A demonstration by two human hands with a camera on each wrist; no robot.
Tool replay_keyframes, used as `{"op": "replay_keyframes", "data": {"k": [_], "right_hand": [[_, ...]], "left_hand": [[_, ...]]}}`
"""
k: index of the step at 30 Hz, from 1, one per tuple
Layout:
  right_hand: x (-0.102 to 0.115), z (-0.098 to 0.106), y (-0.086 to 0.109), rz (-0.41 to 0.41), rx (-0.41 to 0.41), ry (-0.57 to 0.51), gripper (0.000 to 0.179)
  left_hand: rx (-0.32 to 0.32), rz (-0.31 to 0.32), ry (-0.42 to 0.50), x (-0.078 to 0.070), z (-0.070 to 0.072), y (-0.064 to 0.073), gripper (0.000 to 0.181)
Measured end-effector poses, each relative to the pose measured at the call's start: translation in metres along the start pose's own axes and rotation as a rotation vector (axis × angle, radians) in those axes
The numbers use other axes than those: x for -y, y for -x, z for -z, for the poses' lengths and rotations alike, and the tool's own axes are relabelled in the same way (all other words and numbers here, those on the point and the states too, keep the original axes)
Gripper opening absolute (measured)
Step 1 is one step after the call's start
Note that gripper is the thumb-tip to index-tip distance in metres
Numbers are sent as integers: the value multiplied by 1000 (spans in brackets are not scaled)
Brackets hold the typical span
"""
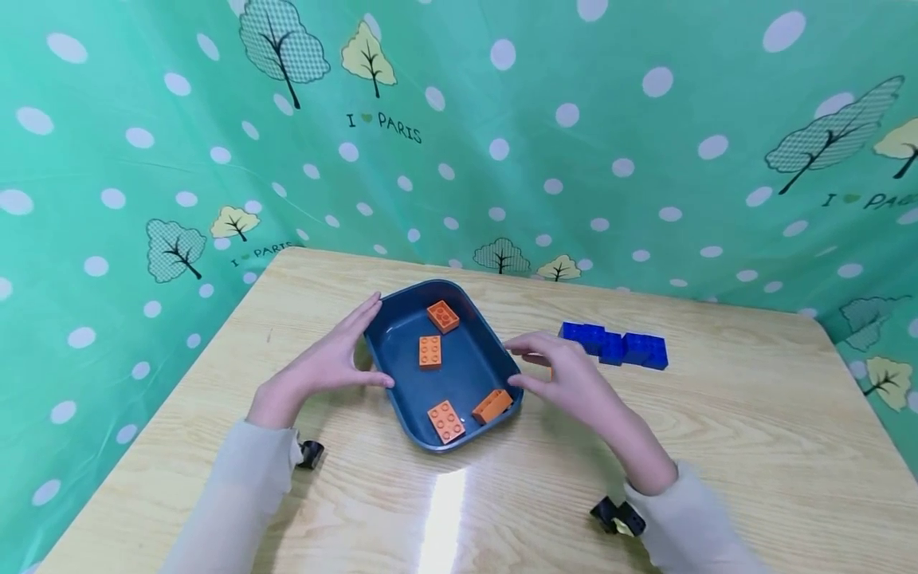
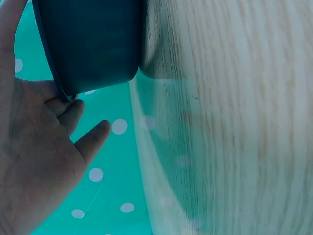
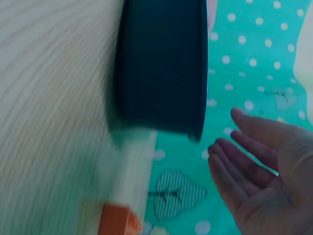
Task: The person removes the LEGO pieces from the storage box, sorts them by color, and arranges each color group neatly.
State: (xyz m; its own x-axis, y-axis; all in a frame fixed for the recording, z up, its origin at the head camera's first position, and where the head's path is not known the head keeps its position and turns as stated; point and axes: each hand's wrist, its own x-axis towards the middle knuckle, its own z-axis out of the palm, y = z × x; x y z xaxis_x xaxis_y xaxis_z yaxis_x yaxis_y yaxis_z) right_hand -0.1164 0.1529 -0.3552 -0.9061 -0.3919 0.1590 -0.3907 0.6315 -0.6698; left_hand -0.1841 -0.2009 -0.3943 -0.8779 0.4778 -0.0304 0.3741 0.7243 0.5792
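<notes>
A dark blue rounded plastic box [image 1: 402, 375] stands on the table. Inside lie several orange toy bricks: one at the back [image 1: 443, 316], one in the middle [image 1: 430, 352], a studs-up one in front [image 1: 446, 422] and one on its side [image 1: 492, 406]. My left hand [image 1: 330, 359] touches the box's left rim, thumb over the edge and extended fingers along the outside. Spread beside the right wall, my right hand [image 1: 566, 375] holds nothing; a small gap separates it from the rim in the right wrist view. Another orange brick [image 3: 115, 220] lies beyond that hand, mostly hidden in the head view.
Blue toy bricks [image 1: 613, 344] form an uneven row on the table [image 1: 753, 414], right of the box. Behind the table's far edge hangs a green cloth [image 1: 459, 159] with white dots and printed trees. Black wrist devices [image 1: 617, 516] sit by both sleeves.
</notes>
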Motion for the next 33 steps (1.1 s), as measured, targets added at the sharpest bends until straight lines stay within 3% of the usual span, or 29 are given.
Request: {"op": "replay_keyframes", "data": {"k": [5,9,19,25,33], "right_hand": [[11,-19,-9,74,183,-22,43],[17,-32,-19,111,331,20,46],[23,-58,-44,65,579,170,52],[21,-69,-49,25,622,190,52],[19,-69,-51,11,527,153,46]], "left_hand": [[-2,-2,4,-2,0,0,126],[-3,-7,4,-3,0,0,125],[-6,-6,11,1,-2,2,125],[-3,0,8,1,-3,4,125],[-13,3,9,0,-1,2,126]]}}
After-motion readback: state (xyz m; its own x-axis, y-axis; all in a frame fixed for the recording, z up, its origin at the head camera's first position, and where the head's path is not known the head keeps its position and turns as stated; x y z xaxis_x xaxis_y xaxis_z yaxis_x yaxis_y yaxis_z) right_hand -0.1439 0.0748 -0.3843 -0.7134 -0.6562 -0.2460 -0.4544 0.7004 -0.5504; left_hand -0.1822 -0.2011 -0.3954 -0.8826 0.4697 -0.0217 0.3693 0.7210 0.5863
